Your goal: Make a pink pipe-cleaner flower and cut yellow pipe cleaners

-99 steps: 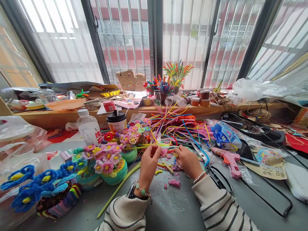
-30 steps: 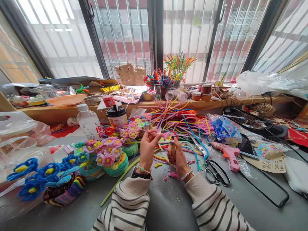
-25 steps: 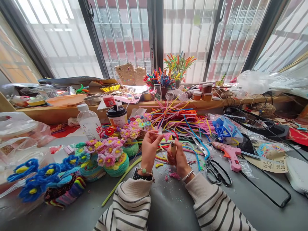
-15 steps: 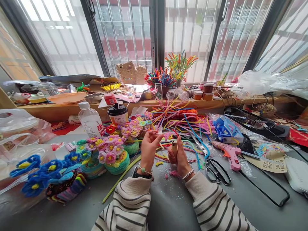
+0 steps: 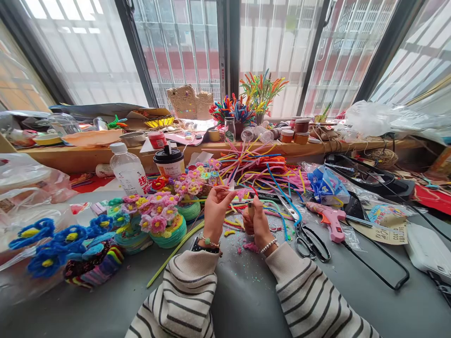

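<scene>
My left hand (image 5: 215, 213) pinches a small fuzzy pink pipe-cleaner piece (image 5: 242, 193) between thumb and fingertips. Its exact shape is too small to make out. Close by on the right, my right hand (image 5: 260, 223) is wrapped round a lighter (image 5: 251, 209), held upright with the thumb near its top. I cannot make out a flame. Pink fluff (image 5: 251, 246) and glitter lie on the grey table (image 5: 246, 291) below my hands. Left of my left hand stand pots of pink pipe-cleaner flowers (image 5: 160, 213).
Blue flowers (image 5: 72, 235) stand at the left, with a bottle (image 5: 127, 171) and a lidded cup (image 5: 169, 162) behind. Loose pipe cleaners (image 5: 260, 166) pile up ahead. Scissors (image 5: 312, 241) and a pink glue gun (image 5: 331, 220) with its cable lie to the right.
The whole view has shifted slightly. My hands keep their holds on the pink piece and the lighter, with the lighter still close to the piece.
</scene>
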`<state>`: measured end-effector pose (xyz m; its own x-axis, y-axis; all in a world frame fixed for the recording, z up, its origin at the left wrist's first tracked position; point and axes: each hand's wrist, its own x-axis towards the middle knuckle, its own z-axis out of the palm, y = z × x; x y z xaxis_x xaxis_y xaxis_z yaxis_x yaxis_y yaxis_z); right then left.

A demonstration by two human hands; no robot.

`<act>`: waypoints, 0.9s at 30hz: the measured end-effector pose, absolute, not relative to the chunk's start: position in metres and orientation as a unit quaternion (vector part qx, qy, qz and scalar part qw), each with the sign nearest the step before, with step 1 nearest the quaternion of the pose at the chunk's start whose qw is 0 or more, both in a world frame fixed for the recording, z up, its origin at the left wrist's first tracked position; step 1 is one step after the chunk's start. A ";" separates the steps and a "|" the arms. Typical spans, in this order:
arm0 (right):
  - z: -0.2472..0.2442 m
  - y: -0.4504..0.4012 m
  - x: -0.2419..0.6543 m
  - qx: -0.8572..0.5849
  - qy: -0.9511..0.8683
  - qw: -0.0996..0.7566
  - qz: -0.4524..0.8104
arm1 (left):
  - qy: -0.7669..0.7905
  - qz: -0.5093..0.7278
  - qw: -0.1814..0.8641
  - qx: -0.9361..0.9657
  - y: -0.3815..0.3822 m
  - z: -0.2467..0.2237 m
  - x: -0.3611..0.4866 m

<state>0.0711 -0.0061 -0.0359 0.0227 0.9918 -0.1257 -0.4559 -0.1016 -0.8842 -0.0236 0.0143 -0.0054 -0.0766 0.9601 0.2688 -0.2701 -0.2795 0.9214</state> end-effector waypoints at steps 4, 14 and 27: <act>-0.035 -0.007 0.071 -0.429 -0.330 0.583 0.606 | 0.364 0.639 0.479 0.478 0.014 -0.006 -0.024; -0.036 -0.006 0.071 -0.435 -0.330 0.573 0.611 | 0.357 0.643 0.481 0.477 0.017 -0.007 -0.024; -0.036 -0.006 0.073 -0.421 -0.306 0.567 0.638 | 0.358 0.638 0.488 0.476 0.016 -0.006 -0.022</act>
<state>0.0725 -0.0055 -0.0363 -0.0013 0.9819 -0.1896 -0.4655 -0.1684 -0.8689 -0.0218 0.0162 -0.0061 -0.0711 0.9636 0.2579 -0.2821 -0.2674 0.9214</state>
